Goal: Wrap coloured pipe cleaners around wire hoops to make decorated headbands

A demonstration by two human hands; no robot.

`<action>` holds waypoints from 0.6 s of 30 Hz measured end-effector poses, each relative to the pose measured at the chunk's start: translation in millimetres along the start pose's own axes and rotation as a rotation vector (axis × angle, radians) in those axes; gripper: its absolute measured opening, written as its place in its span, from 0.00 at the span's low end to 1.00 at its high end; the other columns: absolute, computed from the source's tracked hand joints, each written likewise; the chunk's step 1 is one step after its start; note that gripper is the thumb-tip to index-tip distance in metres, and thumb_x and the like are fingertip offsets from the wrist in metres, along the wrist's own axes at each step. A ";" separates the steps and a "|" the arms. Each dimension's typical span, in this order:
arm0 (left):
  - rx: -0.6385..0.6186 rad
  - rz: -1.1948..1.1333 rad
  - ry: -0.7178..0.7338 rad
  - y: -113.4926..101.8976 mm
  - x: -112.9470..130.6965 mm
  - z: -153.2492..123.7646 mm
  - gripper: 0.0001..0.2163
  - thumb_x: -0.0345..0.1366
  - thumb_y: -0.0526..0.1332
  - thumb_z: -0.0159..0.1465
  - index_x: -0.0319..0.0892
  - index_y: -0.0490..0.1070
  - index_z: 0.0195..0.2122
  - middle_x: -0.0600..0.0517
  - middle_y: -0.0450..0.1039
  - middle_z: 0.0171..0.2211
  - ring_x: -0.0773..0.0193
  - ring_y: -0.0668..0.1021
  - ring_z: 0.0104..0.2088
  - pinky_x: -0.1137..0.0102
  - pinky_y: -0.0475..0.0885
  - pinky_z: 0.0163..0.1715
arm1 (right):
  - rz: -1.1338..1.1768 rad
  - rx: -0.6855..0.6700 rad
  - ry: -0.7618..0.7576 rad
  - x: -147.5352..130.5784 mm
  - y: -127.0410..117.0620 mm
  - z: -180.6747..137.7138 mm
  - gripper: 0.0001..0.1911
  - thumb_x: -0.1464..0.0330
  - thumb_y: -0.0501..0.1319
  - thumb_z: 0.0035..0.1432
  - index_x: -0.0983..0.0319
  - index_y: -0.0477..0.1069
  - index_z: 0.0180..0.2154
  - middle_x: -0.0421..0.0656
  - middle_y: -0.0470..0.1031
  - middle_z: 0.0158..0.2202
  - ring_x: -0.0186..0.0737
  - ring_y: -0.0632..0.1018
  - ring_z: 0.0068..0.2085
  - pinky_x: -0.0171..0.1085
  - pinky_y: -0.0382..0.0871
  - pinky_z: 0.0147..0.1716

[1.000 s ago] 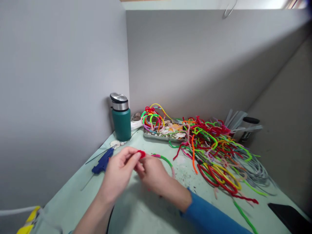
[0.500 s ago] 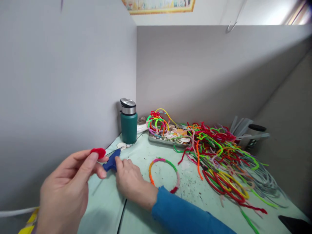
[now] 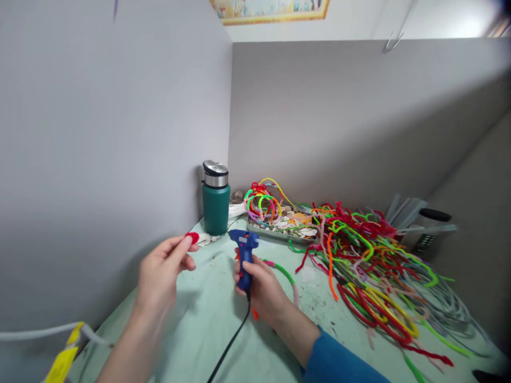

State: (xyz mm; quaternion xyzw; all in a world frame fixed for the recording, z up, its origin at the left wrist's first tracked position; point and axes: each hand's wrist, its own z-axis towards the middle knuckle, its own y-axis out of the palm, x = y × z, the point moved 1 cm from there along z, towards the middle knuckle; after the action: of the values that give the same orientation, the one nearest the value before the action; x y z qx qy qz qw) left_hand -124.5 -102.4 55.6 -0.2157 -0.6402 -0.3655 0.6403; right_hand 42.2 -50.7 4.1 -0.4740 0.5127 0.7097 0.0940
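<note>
Our left hand [image 3: 162,270] pinched a fuzzy red piece [image 3: 193,237]; apart, our right hand [image 3: 262,290] gripped a blue, black-corded glue gun [image 3: 245,252].

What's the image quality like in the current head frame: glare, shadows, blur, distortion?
Head view: bright patch on the white wall, top right; diagonal shadow edge across the grey partition; left forearm looks smeared; glue gun fairly clear; cup leans outward, probably wide-angle stretch.
</note>
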 end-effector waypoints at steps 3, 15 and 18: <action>-0.088 0.030 -0.127 11.6 -24.7 14.5 0.16 0.43 0.66 0.49 0.37 0.73 0.34 0.52 0.74 0.27 0.74 0.68 0.16 0.75 0.67 0.19 | -0.060 0.042 0.012 -3.7 -5.2 -10.6 0.15 0.63 0.60 0.56 0.63 0.65 0.43 0.36 0.60 0.24 0.28 0.64 0.23 0.25 0.54 0.15; -0.133 0.096 -0.238 21.7 -62.8 13.4 0.17 0.45 0.66 0.48 0.36 0.74 0.34 0.50 0.75 0.30 0.73 0.68 0.17 0.75 0.65 0.18 | -0.164 0.034 0.105 4.8 -15.0 -19.1 0.14 0.61 0.58 0.57 0.64 0.66 0.40 0.34 0.58 0.20 0.25 0.60 0.18 0.24 0.48 0.09; -0.134 0.099 -0.204 22.0 -60.7 13.6 0.17 0.45 0.66 0.49 0.37 0.74 0.33 0.52 0.74 0.25 0.72 0.68 0.18 0.75 0.64 0.19 | -0.164 0.029 0.123 4.0 -15.7 -19.5 0.15 0.60 0.58 0.57 0.64 0.67 0.40 0.34 0.59 0.20 0.26 0.61 0.17 0.23 0.49 0.09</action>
State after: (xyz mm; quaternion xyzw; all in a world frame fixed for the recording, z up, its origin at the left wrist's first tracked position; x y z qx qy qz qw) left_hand -111.9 -66.6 1.6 -0.3252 -0.6648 -0.3517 0.5732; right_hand 61.0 -60.8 -9.4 -0.5557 0.4872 0.6616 0.1270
